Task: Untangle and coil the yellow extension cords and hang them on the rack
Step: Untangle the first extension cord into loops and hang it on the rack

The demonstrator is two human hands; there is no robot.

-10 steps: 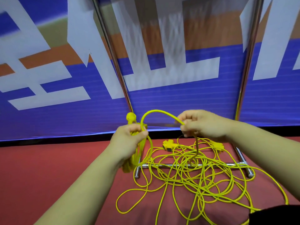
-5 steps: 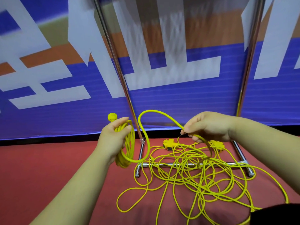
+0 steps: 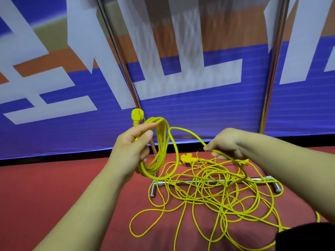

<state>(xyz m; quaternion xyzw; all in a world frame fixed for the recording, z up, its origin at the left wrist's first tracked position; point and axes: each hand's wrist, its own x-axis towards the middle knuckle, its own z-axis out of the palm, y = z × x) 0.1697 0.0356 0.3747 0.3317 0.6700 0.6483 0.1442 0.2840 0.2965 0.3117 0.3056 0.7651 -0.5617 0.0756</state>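
My left hand (image 3: 131, 149) grips a coil of yellow cord (image 3: 159, 145) with several loops; its round yellow plug (image 3: 137, 115) sticks up above my fingers. From the coil a strand arcs right to my right hand (image 3: 226, 143), which pinches the cord at chest height. Below lies a tangled heap of yellow cord (image 3: 213, 192) on the red floor, draped over the chrome rack's base bar (image 3: 199, 181). A yellow socket block (image 3: 186, 158) lies at the heap's far edge. The rack's two upright poles (image 3: 119, 57) rise ahead.
A blue, white and orange banner (image 3: 181, 105) hangs just behind the rack. The red floor (image 3: 45, 187) stretches to the left. A dark shape (image 3: 306, 236) fills the bottom right corner.
My left hand with the coil swung out to the left and came back toward the middle, gaining a loop. My right hand slid down along the strand and moved slightly right.
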